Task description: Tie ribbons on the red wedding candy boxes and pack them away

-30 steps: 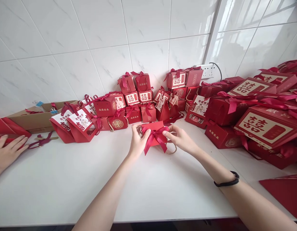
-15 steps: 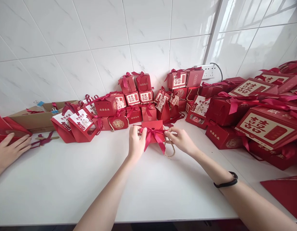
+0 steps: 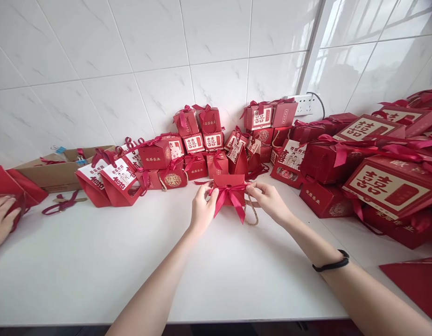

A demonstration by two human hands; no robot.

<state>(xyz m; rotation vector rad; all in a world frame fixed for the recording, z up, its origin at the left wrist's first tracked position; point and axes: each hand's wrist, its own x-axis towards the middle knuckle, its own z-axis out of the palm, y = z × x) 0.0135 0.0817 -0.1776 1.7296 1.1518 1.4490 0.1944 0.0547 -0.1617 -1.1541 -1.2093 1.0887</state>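
A small red gift box [image 3: 228, 184] with a red ribbon bow [image 3: 230, 198] and a rope handle [image 3: 251, 213] stands on the white table [image 3: 97, 261] in front of the pile. My left hand [image 3: 201, 209] pinches the left loop of the bow. On the other side, my right hand [image 3: 268, 200] grips the right ribbon loop at the box's edge. A black band circles my right wrist [image 3: 330, 264].
Several red gift boxes [image 3: 195, 140] are stacked against the tiled wall, with larger ones [image 3: 384, 182] heaped on the right. A cardboard box [image 3: 51, 172] sits at the left. Another person's hand [image 3: 2, 219] rests on a red bag. A flat red sheet [image 3: 415, 280] lies near right.
My hands have pulled the bow's loops and shifted the box slightly right. The other person's hand at the left has drawn back toward the edge.
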